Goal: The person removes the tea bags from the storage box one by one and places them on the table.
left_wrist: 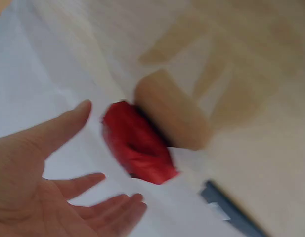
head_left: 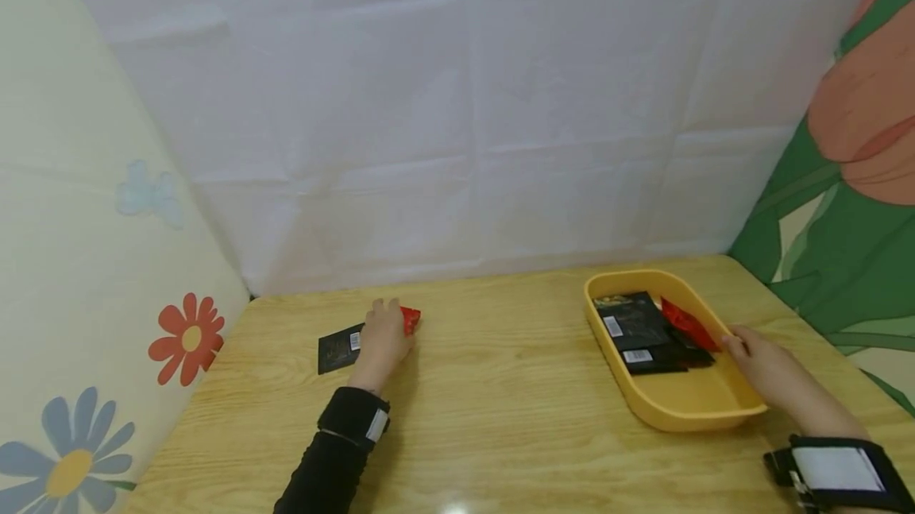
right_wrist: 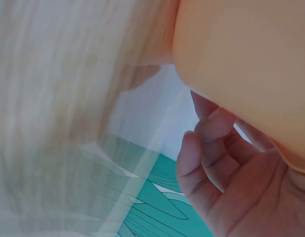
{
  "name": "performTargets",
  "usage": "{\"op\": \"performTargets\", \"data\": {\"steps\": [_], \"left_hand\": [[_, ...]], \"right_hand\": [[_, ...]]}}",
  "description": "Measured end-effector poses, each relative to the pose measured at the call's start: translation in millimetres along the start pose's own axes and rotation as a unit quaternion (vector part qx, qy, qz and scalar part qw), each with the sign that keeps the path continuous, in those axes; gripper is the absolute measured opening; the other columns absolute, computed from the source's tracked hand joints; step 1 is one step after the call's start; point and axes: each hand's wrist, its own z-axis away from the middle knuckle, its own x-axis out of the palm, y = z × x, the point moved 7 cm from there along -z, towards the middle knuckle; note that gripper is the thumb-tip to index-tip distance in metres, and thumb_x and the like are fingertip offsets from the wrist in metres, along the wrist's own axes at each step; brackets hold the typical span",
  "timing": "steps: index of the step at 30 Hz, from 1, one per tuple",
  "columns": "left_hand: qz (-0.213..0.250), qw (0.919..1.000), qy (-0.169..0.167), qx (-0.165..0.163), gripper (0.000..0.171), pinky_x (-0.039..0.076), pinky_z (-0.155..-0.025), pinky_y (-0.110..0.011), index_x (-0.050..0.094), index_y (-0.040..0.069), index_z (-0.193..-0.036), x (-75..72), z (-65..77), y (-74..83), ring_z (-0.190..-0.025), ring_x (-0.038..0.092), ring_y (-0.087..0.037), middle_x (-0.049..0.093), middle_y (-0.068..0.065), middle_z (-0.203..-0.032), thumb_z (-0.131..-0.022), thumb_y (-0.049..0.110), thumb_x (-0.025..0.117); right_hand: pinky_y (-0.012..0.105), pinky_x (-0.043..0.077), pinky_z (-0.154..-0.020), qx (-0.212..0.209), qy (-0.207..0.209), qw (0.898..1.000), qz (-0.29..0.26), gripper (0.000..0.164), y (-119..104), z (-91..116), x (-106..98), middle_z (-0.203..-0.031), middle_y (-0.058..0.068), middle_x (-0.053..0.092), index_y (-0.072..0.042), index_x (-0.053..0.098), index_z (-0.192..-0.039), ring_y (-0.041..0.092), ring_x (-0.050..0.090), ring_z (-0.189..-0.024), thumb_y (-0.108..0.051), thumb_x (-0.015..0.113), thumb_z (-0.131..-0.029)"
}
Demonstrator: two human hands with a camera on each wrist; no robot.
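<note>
My left hand (head_left: 384,339) hovers over a small red packet (head_left: 411,320) toward the back of the table. In the left wrist view the thumb and fingers are spread, and the red packet (left_wrist: 137,143) appears beyond them, apart from the hand. A flat black packet (head_left: 339,350) with a white barcode label lies to its left, partly hidden by the hand. My right hand (head_left: 768,371) holds the right rim of a yellow plastic tray (head_left: 686,421); the right wrist view shows curled fingers (right_wrist: 192,163) against its outer wall. Inside lie several black packets (head_left: 632,319) and a red packet (head_left: 689,325).
The wood-grain table (head_left: 486,395) meets a white sheet (head_left: 465,141) at its back edge. A wall with printed flowers (head_left: 189,338) stands on the left, and a green leafy panel (head_left: 865,252) on the right, close to the tray.
</note>
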Motion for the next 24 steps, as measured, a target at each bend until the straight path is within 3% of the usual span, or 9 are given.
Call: {"op": "performTargets", "data": {"steps": [6, 11, 14, 20, 24], "left_hand": [[-0.009, 0.9965, 0.017, 0.081, 0.063, 0.039, -0.106, -0.051, 0.049, -0.005, -0.139, -3.7, -3.0, 41.4, -0.127, 0.047, -0.042, 0.051, -0.026, -0.136, -0.090, 0.024, 0.075], [-0.030, 0.9874, -0.007, 0.155, 0.061, 0.034, -0.112, -0.046, 0.045, 0.002, -0.145, 2.3, -4.8, 89.5, -0.135, 0.042, -0.034, 0.049, -0.017, -0.143, -0.097, 0.033, 0.066], [-0.052, 0.9757, -0.027, 0.211, 0.062, 0.033, -0.113, -0.043, 0.043, 0.007, -0.148, 10.6, -1.1, 118.1, -0.138, 0.039, -0.030, 0.046, -0.013, -0.148, -0.098, 0.038, 0.062], [-0.082, 0.9402, -0.064, 0.324, 0.065, 0.034, -0.112, -0.036, 0.038, 0.015, -0.152, 29.6, 11.1, 172.8, -0.138, 0.041, -0.022, 0.042, -0.006, -0.152, -0.099, 0.048, 0.056], [-0.066, 0.9276, -0.093, 0.355, 0.064, 0.035, -0.112, -0.033, 0.038, 0.019, -0.153, 36.9, 15.8, 203.8, -0.137, 0.042, -0.018, 0.043, -0.002, -0.151, -0.099, 0.051, 0.053]], "right_hand": [[0.042, 0.042, -0.063, 0.006, -0.003, 1.000, -0.002, 0.031, -1, 0, 2, -0.080, 0.018, 0.055, 0.017, 0.050, -0.110, 0.028, 0.050, -0.072, -0.008, 0.032, -0.108], [0.045, 0.044, -0.065, 0.006, 0.003, 1.000, 0.003, 0.031, 0, 1, -1, -0.083, 0.021, 0.057, 0.018, 0.050, -0.110, 0.030, 0.052, -0.074, -0.008, 0.033, -0.108], [0.046, 0.044, -0.065, 0.004, 0.002, 1.000, 0.004, 0.031, 0, 2, -1, -0.082, 0.021, 0.057, 0.018, 0.050, -0.109, 0.031, 0.052, -0.073, -0.009, 0.033, -0.108], [0.048, 0.045, -0.067, 0.011, -0.003, 1.000, 0.000, 0.035, -1, 1, -1, -0.085, 0.023, 0.058, 0.020, 0.048, -0.112, 0.033, 0.053, -0.075, -0.011, 0.031, -0.109], [0.046, 0.044, -0.065, 0.008, 0.002, 1.000, -0.003, 0.033, -1, 0, -1, -0.083, 0.021, 0.056, 0.019, 0.048, -0.112, 0.031, 0.052, -0.073, -0.009, 0.032, -0.108]]}}
